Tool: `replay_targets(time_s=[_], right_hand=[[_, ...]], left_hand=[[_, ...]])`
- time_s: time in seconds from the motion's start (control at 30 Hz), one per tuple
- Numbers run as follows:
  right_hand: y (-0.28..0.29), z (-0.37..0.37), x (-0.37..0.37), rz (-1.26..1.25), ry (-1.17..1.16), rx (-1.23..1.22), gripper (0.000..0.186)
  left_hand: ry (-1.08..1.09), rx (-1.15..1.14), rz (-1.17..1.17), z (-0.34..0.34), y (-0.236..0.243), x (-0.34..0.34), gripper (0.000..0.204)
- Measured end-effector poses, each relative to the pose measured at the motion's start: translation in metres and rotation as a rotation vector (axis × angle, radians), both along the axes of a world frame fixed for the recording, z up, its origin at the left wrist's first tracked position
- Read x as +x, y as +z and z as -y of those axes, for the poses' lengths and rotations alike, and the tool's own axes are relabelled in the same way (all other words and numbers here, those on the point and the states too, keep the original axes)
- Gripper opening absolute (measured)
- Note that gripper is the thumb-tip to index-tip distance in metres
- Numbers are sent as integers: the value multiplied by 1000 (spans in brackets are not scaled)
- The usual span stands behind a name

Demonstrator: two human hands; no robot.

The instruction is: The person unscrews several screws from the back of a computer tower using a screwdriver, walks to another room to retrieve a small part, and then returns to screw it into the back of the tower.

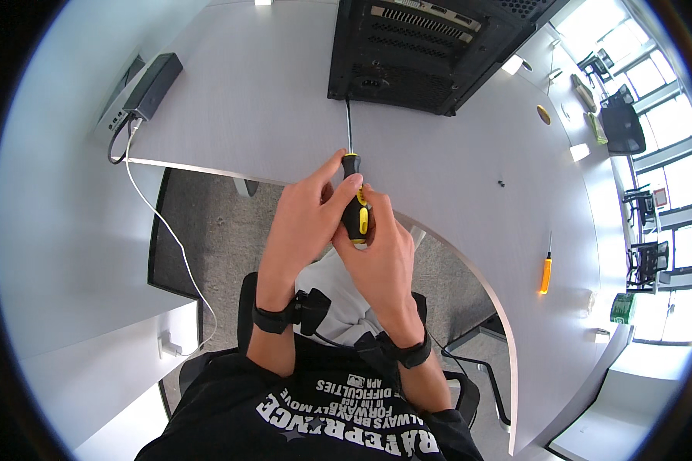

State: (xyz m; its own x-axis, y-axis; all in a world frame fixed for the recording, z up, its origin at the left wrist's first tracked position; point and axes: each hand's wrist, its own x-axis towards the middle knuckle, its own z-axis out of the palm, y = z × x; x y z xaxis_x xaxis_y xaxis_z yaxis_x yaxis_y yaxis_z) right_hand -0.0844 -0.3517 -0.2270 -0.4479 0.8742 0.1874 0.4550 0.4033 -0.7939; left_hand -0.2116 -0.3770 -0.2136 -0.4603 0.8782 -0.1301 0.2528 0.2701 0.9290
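Note:
A black-and-yellow screwdriver [354, 196] is gripped by both of my hands over the table's front edge. My left hand [306, 211] pinches the upper handle near the shaft from the left. Around the handle's lower end and right side, my right hand [380, 253] is closed. The metal shaft points away from me, and its tip meets the lower left edge of a black computer case [404, 65]. What the tip touches there is too small to tell. The case rests on the table with its perforated rear panel toward me.
An orange-handled screwdriver [546, 275] lies on the table [469, 223] to the right. Small dark screws [501, 184] lie nearer the middle. At the left stands a dark power strip box [153, 86] with a white cable [165, 223] hanging down. A green container [623, 308] is at the far right.

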Motion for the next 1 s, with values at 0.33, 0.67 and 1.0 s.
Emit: replay_targets(time_s=[0.33, 0.67, 1.0], right_hand=[[4, 0, 0, 68, -3, 156, 55], [5, -3, 2, 112, 30, 274, 56], [25, -9, -1, 287, 98, 682, 39]], left_hand=[[-42, 113, -1, 3, -9, -2, 56], [-49, 134, -2, 1, -8, 2, 52], [49, 160, 609, 1, -20, 2, 43]])
